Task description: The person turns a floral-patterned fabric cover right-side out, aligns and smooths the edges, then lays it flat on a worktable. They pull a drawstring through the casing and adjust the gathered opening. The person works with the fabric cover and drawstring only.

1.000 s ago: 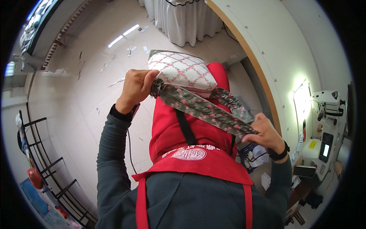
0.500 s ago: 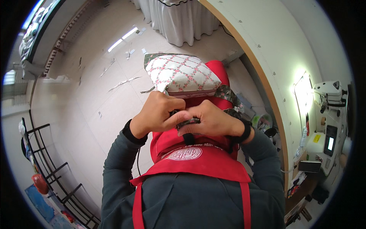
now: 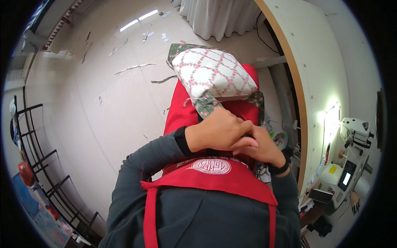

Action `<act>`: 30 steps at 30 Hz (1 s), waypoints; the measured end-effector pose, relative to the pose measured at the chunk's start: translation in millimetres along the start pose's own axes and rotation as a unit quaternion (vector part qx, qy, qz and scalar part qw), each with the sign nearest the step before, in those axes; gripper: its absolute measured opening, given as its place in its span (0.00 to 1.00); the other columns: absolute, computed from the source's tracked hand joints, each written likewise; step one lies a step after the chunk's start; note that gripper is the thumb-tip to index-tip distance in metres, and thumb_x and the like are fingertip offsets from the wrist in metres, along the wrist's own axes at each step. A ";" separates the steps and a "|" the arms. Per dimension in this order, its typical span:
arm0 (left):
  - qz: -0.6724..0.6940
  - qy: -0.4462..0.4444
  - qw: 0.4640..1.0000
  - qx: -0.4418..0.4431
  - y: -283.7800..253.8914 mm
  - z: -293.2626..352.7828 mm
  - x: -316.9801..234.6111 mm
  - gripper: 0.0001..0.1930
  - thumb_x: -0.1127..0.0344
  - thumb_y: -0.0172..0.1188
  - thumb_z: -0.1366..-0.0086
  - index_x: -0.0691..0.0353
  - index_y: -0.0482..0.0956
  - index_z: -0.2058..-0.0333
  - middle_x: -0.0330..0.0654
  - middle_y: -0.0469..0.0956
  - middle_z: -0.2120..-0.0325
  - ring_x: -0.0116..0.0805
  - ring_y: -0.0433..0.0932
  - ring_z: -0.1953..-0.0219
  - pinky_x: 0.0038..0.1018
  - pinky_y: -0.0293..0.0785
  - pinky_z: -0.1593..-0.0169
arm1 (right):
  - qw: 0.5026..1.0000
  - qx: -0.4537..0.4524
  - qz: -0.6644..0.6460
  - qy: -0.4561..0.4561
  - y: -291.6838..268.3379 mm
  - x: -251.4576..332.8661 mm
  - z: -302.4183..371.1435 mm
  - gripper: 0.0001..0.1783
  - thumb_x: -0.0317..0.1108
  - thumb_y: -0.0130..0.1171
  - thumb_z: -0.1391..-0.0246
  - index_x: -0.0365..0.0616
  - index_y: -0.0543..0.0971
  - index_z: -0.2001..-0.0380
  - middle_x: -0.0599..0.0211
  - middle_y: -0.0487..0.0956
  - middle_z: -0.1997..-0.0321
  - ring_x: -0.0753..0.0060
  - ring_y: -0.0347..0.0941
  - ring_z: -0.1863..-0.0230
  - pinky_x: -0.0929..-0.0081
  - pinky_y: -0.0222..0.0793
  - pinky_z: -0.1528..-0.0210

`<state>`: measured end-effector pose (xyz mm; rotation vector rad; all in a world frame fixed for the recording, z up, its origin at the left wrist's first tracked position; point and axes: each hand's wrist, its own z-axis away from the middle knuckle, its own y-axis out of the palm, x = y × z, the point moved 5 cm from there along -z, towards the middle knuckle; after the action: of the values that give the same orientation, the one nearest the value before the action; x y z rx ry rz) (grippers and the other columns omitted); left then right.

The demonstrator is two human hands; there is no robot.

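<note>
A white fabric bag [image 3: 219,74] with a pink floral lattice lies across my lap on the red apron [image 3: 182,105]. Dark green floral cloth edges its far side. From its near left corner a dark green floral strap [image 3: 209,104] runs under my left hand [image 3: 217,130], whose fingers are closed round it. My right hand [image 3: 264,146] meets the left one, thumb and fingers closed together. A small dark bit of the strap shows between the hands; the rest of it there is covered by my fingers.
Beside me on the right is a pale table [image 3: 285,53] with a wooden edge, carrying a lit lamp and a white sewing machine [image 3: 345,165]. A black metal rack [image 3: 45,153] stands at left. Thread and paper scraps [image 3: 134,68] litter the tiled floor.
Both hands have shifted right and come closer together, covering most of the dark floral cloth between them. More of the strap by the bag's corner shows. The whole view has also shifted.
</note>
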<state>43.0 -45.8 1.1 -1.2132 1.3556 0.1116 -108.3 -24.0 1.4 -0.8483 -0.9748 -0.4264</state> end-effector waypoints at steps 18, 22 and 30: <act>0.120 -0.294 0.928 -0.193 -9.9 116.1 83.4 0.12 0.77 0.62 0.40 0.66 0.71 0.59 0.52 0.75 0.60 0.48 0.77 0.56 0.36 0.73 0.51 | 0.982 0.101 -0.142 0.073 16.2 7.1 5.7 0.12 0.35 0.70 0.47 0.38 0.78 0.71 0.70 0.71 0.81 0.85 0.62 0.79 0.77 0.59 0.76; 0.072 -0.277 0.926 -0.247 0.7 115.8 79.9 0.16 0.76 0.63 0.40 0.68 0.70 0.55 0.50 0.77 0.62 0.48 0.79 0.58 0.36 0.75 0.54 | 0.984 0.088 -0.142 0.063 18.6 9.5 6.9 0.12 0.34 0.70 0.46 0.38 0.78 0.71 0.69 0.70 0.82 0.84 0.61 0.79 0.77 0.58 0.76; 0.377 -0.335 0.832 -0.231 5.4 115.4 91.4 0.06 0.70 0.58 0.35 0.68 0.77 0.67 0.39 0.78 0.72 0.27 0.75 0.69 0.24 0.71 0.62 | 0.989 0.120 -0.073 0.045 21.2 25.6 6.8 0.10 0.33 0.70 0.47 0.38 0.80 0.69 0.60 0.78 0.79 0.78 0.71 0.81 0.75 0.62 0.76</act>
<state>144.4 -13.6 -100.8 -0.8013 1.1066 1.3714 -84.8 -4.5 16.0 -0.5388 -0.9845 -0.4580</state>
